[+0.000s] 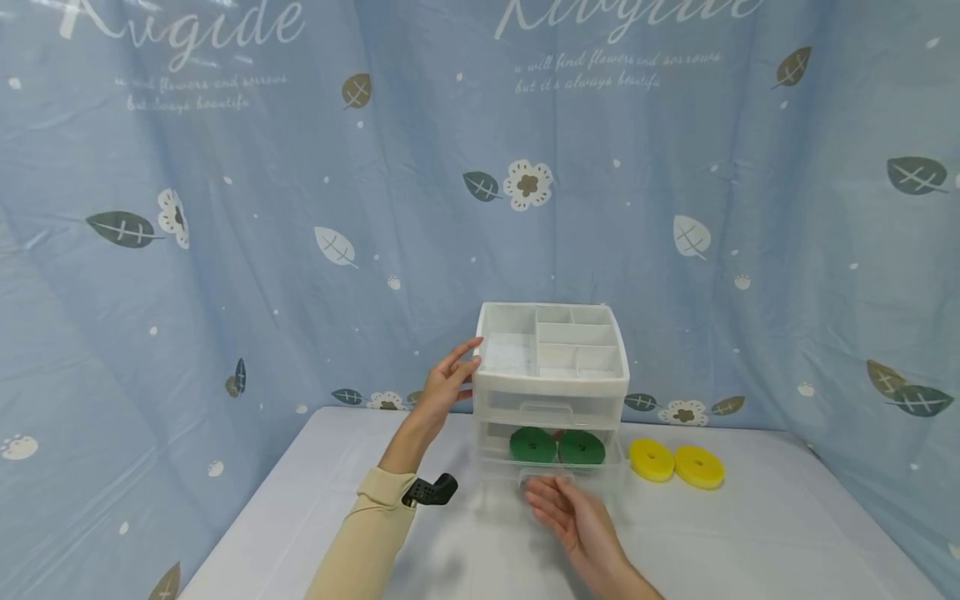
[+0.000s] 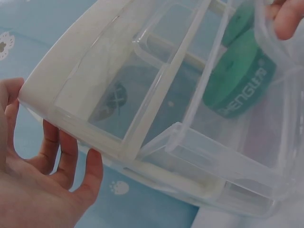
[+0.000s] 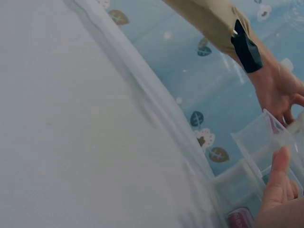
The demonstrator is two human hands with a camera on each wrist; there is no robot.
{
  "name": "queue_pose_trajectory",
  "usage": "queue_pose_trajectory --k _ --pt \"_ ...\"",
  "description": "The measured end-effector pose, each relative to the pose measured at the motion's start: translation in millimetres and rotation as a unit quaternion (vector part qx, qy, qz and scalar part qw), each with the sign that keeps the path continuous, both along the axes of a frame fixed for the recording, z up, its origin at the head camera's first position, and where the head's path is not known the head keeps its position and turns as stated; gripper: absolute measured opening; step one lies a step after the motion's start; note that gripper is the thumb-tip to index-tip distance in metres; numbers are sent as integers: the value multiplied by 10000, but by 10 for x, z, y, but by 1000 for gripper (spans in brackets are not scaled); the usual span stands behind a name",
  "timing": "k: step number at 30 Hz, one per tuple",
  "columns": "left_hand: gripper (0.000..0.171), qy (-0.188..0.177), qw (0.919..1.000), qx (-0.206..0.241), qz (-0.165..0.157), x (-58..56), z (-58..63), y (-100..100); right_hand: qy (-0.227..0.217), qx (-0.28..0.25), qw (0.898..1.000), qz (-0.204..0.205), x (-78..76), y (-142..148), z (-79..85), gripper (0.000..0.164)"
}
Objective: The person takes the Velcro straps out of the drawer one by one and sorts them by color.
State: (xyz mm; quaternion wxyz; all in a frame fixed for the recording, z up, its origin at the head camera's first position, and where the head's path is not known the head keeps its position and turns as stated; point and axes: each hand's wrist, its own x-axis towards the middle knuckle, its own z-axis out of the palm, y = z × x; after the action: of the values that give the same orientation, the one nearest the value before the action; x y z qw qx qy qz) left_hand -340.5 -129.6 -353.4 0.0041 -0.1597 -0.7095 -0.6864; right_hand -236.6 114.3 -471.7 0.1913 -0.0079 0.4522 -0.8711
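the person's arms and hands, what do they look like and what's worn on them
Both the left hand and right hand are bare, without gloves. The left arm wears a plain beige sleeve, with a bent black device by its cuff. No sleeve shows on the right forearm.

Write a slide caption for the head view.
Left hand against a cabinet, right hand by its open drawer, green rolls inside.
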Motion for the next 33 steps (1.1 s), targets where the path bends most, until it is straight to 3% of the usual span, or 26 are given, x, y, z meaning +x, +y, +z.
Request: queue_pose_trajectory --k 13,19,33 --pt "43 -32 10000 -6 48 10 5 8 -254 -75 9996 109 212 -55 -10 46" --pt "43 -72 9999 -28 89 15 11 13 -426 -120 9990 104 263 -60 -19 48" --pt "43 -13 9999 -46 123 5 8 17 -336 -33 9993 158 311 -19 -21 46"
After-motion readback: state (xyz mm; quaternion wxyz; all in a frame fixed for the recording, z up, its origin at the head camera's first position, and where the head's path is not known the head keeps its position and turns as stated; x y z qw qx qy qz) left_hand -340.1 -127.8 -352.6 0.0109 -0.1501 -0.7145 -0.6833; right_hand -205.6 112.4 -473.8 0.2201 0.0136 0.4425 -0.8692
